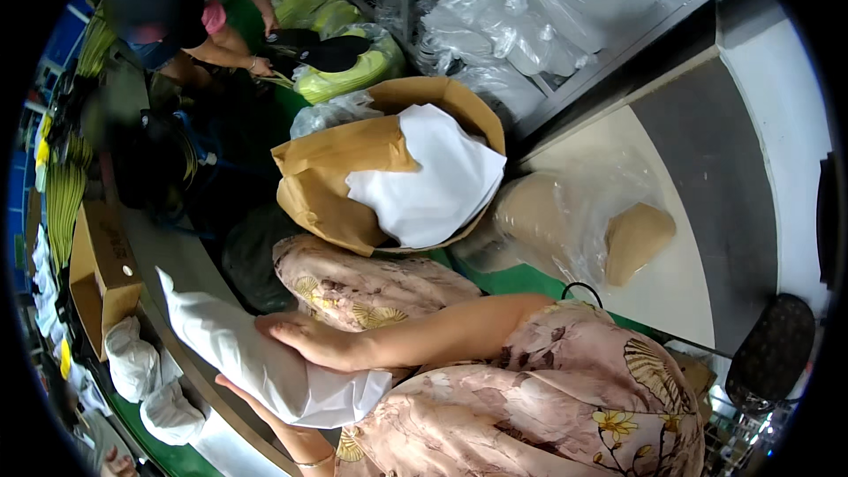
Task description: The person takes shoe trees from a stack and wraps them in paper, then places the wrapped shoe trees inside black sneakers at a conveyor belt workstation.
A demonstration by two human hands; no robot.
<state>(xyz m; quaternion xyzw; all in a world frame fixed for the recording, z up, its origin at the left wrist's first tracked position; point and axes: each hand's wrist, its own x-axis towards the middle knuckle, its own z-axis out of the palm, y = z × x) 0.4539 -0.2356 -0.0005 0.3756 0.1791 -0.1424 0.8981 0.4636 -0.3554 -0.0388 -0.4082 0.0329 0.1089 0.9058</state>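
A long, crumpled bundle of white paper point(256, 362) lies between my two hands, tapering to a loose point at its far-left end. My right hand point(309, 340) rests on its upper side with the fingers curved over the paper. My left hand point(252, 402) supports it from below; its fingers are partly hidden by the bundle. Whatever the paper may cover cannot be seen. Behind the bundle, a large brown paper sack point(340, 150) stands open, with white paper sheets point(433, 177) spilling over its rim.
On the left, a curved work surface point(181, 300) carries an open cardboard box point(106, 269) and white wrapped bundles point(132, 358). A plastic-wrapped brown roll point(548, 212) lies on the right. Clear bags point(539, 9) fill a metal rack. Another person point(168, 0) works at the upper left.
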